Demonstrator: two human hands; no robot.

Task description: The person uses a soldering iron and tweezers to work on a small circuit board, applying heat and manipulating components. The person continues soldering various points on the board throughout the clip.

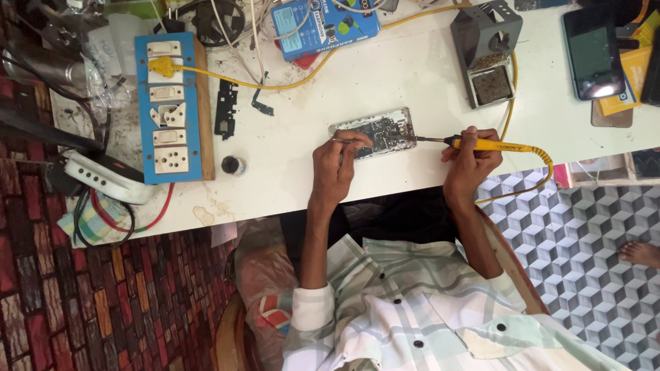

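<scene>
Left hand point(338, 163) pinching tweezers point(344, 141) over opened phone point(375, 130). Right hand point(471, 156) gripping yellow soldering iron point(491, 145), tip on phone's right end. Iron stand point(485, 51) beyond phone, up-right.

The one camera sits on the person's head and looks steeply down over the chest and forearms. It is close: the white desk point(385, 82) fills the upper frame, with floor point(584, 227) showing below at both sides.
</scene>
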